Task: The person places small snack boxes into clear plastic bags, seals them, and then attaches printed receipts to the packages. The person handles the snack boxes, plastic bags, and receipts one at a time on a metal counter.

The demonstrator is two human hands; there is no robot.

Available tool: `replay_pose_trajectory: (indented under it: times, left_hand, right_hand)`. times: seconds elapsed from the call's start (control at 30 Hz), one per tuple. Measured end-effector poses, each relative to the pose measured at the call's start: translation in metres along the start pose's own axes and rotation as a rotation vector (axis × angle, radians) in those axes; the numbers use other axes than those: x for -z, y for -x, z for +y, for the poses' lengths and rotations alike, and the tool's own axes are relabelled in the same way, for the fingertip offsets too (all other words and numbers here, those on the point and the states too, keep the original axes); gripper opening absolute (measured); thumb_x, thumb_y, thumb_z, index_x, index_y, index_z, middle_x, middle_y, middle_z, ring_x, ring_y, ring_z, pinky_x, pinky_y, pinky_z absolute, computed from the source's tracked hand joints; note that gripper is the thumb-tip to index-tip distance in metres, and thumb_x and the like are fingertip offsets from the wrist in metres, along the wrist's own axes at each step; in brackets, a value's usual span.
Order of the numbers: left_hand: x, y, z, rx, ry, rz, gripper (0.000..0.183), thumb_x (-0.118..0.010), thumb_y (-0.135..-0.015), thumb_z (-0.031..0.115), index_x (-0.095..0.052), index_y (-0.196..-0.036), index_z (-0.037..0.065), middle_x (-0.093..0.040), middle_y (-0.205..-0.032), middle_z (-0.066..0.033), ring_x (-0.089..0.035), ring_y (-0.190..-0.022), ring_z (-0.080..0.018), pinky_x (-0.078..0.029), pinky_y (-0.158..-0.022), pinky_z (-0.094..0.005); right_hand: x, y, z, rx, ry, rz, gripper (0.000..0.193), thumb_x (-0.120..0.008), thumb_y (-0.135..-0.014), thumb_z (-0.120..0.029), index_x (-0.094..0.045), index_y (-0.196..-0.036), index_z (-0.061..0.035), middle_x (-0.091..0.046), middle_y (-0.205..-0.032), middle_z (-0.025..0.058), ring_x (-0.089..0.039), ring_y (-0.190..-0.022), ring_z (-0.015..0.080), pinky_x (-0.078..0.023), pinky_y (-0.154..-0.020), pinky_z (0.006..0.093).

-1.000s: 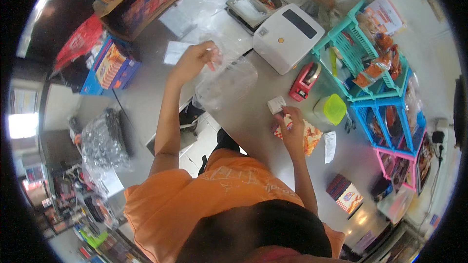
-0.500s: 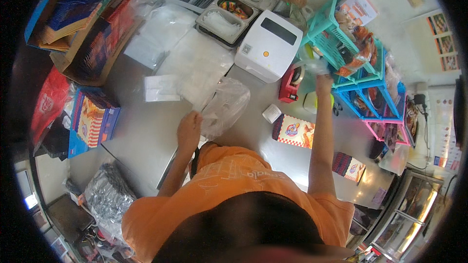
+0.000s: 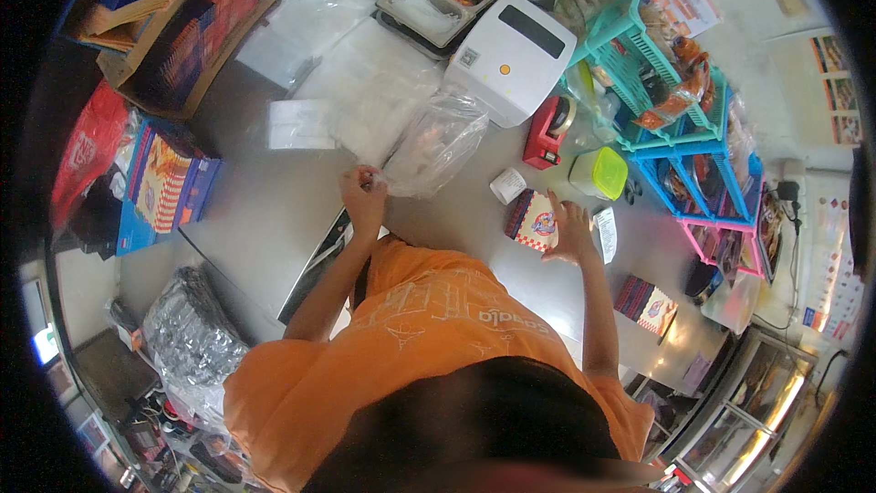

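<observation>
My left hand pinches the near corner of a clear plastic bag, which lies crumpled on the metal counter. Around the right end of a small printed food box spreads my right hand, its thumb and fingers apart. Whether the fingers touch the box cannot be made out. A white paper roll lies just behind the box, and a printed slip shows beside my right wrist. Another printed box sits farther right.
Flat clear bags cover the back of the counter. A white printer, a red tape dispenser and a green-lidded tub stand behind my hands. Stacked plastic baskets line the right; large cartons are at the left.
My right hand has come back from beside the baskets to the near printed box, with its fingers now spread. My left hand keeps the bag, which now lies farther right and flatter.
</observation>
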State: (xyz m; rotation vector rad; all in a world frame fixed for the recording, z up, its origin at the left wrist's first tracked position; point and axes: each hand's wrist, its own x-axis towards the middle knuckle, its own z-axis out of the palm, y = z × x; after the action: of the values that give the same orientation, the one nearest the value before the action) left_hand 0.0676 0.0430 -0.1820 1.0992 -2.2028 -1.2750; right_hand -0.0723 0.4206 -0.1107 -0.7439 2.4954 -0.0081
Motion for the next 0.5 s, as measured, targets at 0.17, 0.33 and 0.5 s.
replay_pose_trajectory:
  times: [0.17,0.33,0.5]
  left_hand:
    - [-0.008,0.010,0.032,0.840,0.839,0.153,0.065,-0.075,-0.072,0.010,-0.038,-0.126,0.012,-0.039,-0.125,-0.0147,-0.051,-0.099,-0.0256,-0.051,-0.077,-0.0367]
    - [-0.051,0.011,0.051,0.421,0.522,0.021,0.056,-0.064,-0.071,0.001,-0.046,-0.123,0.012,-0.048,-0.120,-0.0185,-0.054,-0.103,-0.0300,-0.050,-0.078,-0.0346]
    - [-0.022,0.007,0.044,-0.180,0.163,-0.247,0.064,-0.054,-0.067,-0.006,-0.055,-0.127,0.016,-0.052,-0.118,-0.0198,-0.056,-0.102,-0.0324,-0.049,-0.080,-0.0341]
  right_hand:
    - [-0.021,0.023,-0.007,-0.073,-0.065,0.010,0.138,-0.090,-0.042,-0.025,-0.006,-0.151,-0.0193,-0.044,-0.123,0.0209,-0.041,-0.119,0.0392,-0.032,-0.102,0.0546]
    - [-0.014,0.033,-0.015,-0.023,-0.532,-0.084,0.131,-0.087,-0.049,-0.024,-0.004,-0.151,-0.0138,-0.034,-0.139,0.0206,-0.033,-0.132,0.0361,-0.029,-0.108,0.0475]
    - [0.016,0.039,-0.038,0.378,-1.162,0.113,0.135,-0.088,-0.051,-0.018,0.003,-0.150,-0.0077,-0.017,-0.153,0.0129,-0.022,-0.140,0.0231,-0.022,-0.113,0.0404]
